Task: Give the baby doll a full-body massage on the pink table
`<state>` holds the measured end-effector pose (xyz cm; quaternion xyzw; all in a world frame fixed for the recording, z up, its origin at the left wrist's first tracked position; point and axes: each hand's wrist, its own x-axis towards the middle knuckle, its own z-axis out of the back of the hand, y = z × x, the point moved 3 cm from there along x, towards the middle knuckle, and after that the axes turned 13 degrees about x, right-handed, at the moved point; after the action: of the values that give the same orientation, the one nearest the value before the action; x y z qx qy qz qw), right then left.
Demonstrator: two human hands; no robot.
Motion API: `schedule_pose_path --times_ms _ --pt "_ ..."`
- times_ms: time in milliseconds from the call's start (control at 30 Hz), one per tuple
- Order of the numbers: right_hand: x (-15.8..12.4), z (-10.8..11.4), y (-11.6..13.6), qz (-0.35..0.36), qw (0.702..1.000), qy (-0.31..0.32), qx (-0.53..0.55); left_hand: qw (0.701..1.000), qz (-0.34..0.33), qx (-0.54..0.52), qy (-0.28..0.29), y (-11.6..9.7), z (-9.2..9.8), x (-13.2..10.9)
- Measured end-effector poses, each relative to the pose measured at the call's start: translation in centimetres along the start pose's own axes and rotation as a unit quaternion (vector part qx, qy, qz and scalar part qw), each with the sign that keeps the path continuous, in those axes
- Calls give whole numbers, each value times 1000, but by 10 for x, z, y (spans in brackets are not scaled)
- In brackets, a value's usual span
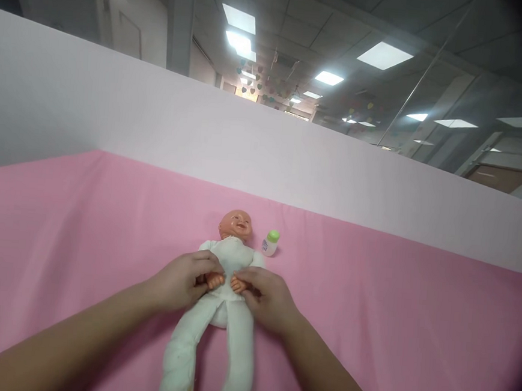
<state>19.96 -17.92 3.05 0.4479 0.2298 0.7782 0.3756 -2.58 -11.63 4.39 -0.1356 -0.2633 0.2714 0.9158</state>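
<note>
Risk: baby doll (230, 259) lies face-up mid counter (82, 217); left hand (182, 282) and right hand (266, 298) each pinch a doll hand closed over its belly. A hard tug could slide the limp doll or knock the feeding bottle (270, 242) beside its head. Count: one doll, one bottle, two hands.

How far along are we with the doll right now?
Already done: the doll lies face up on the pink sheet, dressed in white. In hand: the left hand and right hand each grip one of the doll's hands, brought together over its belly. Left: the bottle stands untouched beside the doll's head. Anything further can't be judged from this view.
</note>
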Motion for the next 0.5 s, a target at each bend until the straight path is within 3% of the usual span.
schedule_pose_path --times_ms 133,233,333,400,467,500 --pt "-2 4 -8 -19 999 -35 4 1000 29 -3 -2 6 4 1" --pt "-5 18 -19 -66 989 -131 29 989 138 -5 -48 24 13 -1" --pt "-13 44 -43 -136 947 -278 81 952 274 -31 -132 57 27 -8" --pt "-20 65 -65 -167 910 -357 128 927 327 -45 -179 84 37 -13" --pt "-28 84 -89 -223 872 -405 157 897 397 -24 -194 114 43 -20" --pt "-32 92 -101 -262 860 -411 153 888 424 -14 -176 128 44 -22"
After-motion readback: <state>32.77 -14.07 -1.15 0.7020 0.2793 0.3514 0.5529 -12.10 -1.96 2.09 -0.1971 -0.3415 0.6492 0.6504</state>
